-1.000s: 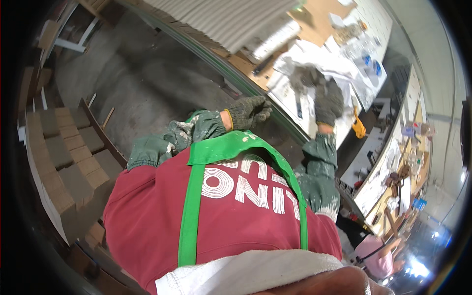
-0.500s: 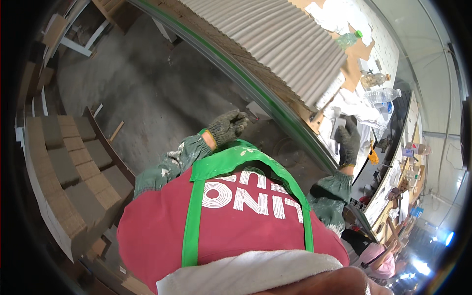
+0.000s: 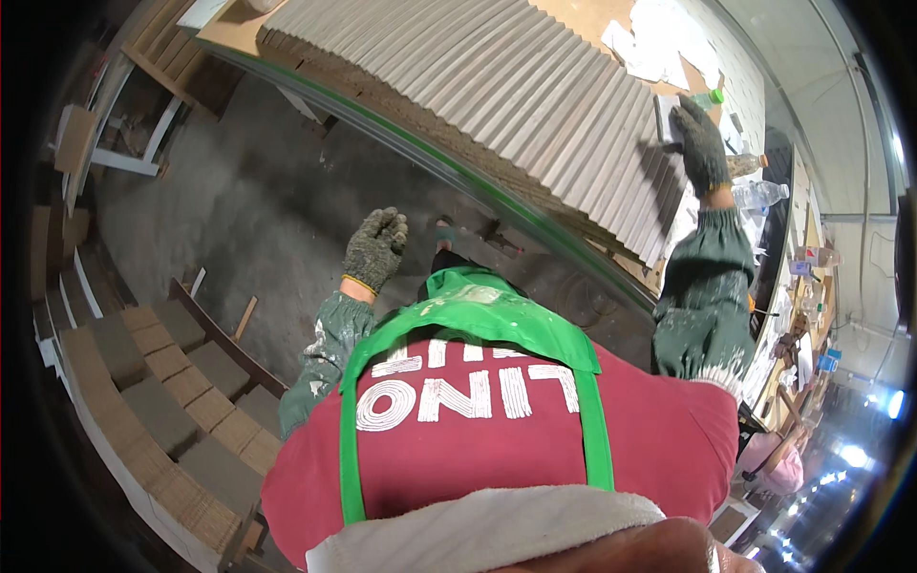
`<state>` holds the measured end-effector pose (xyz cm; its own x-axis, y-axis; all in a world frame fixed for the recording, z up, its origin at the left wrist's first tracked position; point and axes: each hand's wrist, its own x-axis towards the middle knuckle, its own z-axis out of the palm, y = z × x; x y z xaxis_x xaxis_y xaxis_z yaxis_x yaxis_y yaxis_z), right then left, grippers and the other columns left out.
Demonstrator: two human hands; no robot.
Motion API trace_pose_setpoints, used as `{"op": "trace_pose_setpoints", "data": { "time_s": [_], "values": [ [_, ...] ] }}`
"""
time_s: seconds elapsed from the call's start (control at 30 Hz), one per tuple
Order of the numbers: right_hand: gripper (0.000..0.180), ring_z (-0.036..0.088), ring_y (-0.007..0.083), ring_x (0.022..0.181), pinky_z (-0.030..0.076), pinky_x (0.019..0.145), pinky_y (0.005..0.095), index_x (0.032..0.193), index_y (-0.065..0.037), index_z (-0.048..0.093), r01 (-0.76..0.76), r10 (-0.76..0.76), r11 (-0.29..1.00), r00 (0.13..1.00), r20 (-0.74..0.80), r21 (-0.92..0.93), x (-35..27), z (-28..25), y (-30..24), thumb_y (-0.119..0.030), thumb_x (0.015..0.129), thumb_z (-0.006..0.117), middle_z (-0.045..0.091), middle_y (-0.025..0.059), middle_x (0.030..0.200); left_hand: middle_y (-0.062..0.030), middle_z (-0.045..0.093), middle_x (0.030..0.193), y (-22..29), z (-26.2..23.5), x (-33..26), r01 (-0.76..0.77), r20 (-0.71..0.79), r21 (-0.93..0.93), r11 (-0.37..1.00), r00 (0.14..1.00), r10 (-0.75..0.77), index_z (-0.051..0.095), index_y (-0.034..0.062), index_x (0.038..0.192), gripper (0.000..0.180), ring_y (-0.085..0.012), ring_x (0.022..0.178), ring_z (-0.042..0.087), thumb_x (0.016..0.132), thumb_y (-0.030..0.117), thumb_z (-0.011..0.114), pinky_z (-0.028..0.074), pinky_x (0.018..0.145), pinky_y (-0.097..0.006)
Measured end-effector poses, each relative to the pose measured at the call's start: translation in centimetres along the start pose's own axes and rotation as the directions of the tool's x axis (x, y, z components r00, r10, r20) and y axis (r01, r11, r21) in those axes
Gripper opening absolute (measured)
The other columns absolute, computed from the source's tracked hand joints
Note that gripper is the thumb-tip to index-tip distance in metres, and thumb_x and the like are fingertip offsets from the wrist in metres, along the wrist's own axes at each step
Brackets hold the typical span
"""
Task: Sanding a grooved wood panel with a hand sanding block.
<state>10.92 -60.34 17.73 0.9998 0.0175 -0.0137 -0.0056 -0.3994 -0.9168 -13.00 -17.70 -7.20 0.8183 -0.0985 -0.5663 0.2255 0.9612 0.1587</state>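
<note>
My right hand (image 3: 703,148), in a dark knitted glove, is closed on a flat pale block (image 3: 667,118) at the right end of a stack of long, narrow grey-brown strips (image 3: 497,91). The strips lie side by side, and their upper faces form a ribbed surface. My left hand (image 3: 373,252), in a similar speckled glove, hangs over the floor on the near side of the table. Its fingers are curled together, and I see nothing in them.
The table edge (image 3: 458,172) with a green band runs diagonally before me. Plastic bottles (image 3: 760,195) and white sheets (image 3: 659,43) are on the right. Stacked brown and grey boards (image 3: 177,406) stand at left. Another person in pink (image 3: 778,463) is at far right.
My right hand has moved farther out with the pale block, from beside the white sheets to the strips' right end. My left hand has shifted left. More of the strip stack is visible.
</note>
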Motion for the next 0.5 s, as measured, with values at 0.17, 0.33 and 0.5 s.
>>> {"op": "trace_pose_setpoints", "data": {
  "time_s": [0.17,0.33,0.5],
  "values": [
    [0.047,0.062,0.0209,0.093,0.054,0.074,0.0298,0.125,-0.001,0.054,0.003,0.024,0.974,0.993,0.116,-0.228,7.7,1.3,0.0,-0.019,0.082,0.061,0.062,0.0135,0.111,-0.0111,0.065,0.092,6.4,5.2,1.3,-0.299,-0.071,0.225,0.927,0.944,0.322,0.062,0.001,0.1,0.019,-0.0201,0.08,0.062,0.092,0.016,0.054,0.051,0.067,-0.028],
    [0.048,0.061,0.0242,0.103,0.047,0.091,0.0328,0.122,-0.003,0.057,0.15,-0.095,0.843,0.987,0.132,-0.516,12.8,4.0,0.0,-0.02,0.078,0.062,0.062,0.0155,0.116,-0.0091,0.064,0.092,15.7,11.8,2.6,-0.619,0.086,0.407,0.672,0.758,0.647,0.062,0.001,0.101,0.019,-0.0159,0.076,0.059,0.091,0.017,0.056,0.049,0.064,-0.025],
    [0.047,0.06,0.024,0.107,0.045,0.094,0.0329,0.122,-0.004,0.057,0.198,-0.099,0.742,0.977,0.187,-0.64,13.9,4.8,-0.3,-0.022,0.079,0.064,0.062,0.0138,0.117,-0.0084,0.063,0.091,23.2,19.1,5.1,-0.738,0.22,0.54,0.405,0.588,0.778,0.062,0.0006,0.102,0.022,-0.015,0.077,0.059,0.092,0.019,0.056,0.049,0.066,-0.025]
  ]
}}
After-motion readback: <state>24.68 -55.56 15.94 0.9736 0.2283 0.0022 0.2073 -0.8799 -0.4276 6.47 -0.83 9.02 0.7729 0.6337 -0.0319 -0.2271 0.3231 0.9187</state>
